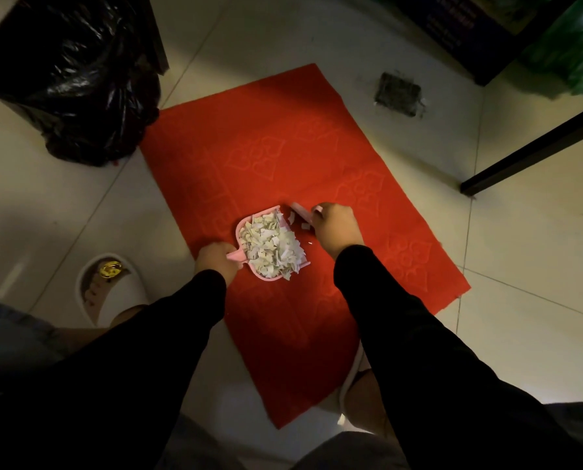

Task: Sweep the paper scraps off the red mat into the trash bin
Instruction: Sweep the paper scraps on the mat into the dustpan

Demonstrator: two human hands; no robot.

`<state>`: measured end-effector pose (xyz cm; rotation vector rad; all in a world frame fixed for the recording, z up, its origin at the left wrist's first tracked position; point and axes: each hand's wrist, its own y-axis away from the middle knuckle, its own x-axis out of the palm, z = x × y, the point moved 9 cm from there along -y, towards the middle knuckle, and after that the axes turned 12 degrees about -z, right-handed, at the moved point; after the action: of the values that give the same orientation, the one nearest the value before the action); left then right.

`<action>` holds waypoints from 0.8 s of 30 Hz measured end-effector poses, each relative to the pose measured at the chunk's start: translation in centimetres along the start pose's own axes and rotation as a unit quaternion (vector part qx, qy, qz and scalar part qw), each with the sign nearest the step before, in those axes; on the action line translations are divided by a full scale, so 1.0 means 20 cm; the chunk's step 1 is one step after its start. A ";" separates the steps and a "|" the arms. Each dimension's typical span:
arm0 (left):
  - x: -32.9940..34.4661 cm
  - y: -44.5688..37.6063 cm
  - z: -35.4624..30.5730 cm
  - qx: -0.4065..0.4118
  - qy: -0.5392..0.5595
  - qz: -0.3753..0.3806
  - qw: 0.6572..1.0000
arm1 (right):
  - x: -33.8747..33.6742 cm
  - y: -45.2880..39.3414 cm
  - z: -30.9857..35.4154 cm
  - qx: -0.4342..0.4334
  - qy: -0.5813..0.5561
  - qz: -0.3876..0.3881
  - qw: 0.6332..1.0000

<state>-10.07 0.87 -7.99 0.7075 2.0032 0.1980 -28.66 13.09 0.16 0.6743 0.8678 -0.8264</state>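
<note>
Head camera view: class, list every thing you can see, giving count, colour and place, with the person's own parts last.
red mat: one, red, on the tiled floor, centre
dustpan: one, pink, on the mat
paper scraps: many, whitish, heaped in the dustpan; a few loose beside it
brush: one, pink, at the dustpan's mouth
trash bin: one, black-bagged, upper left
slipper: one in full view, white, left of the mat
floor drain: one, dark, upper right
left hand: grips the dustpan handle
right hand: grips the brush
sleeves: two, black
</note>
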 end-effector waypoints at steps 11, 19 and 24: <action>0.02 0.00 -0.01 0.010 0.000 0.003 1.000 | 0.09 0.02 0.07 -0.013 -0.011 0.008 1.000; 0.03 0.01 -0.01 0.016 0.004 0.001 1.000 | 0.07 0.02 0.06 -0.001 -0.032 -0.006 0.999; 0.04 0.01 0.00 0.003 0.020 0.001 1.000 | 0.07 0.02 0.06 -0.003 -0.034 -0.005 0.999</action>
<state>-10.23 1.46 -8.45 0.7144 2.0416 0.2074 -27.34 11.76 -0.37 0.6333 0.8138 -0.8511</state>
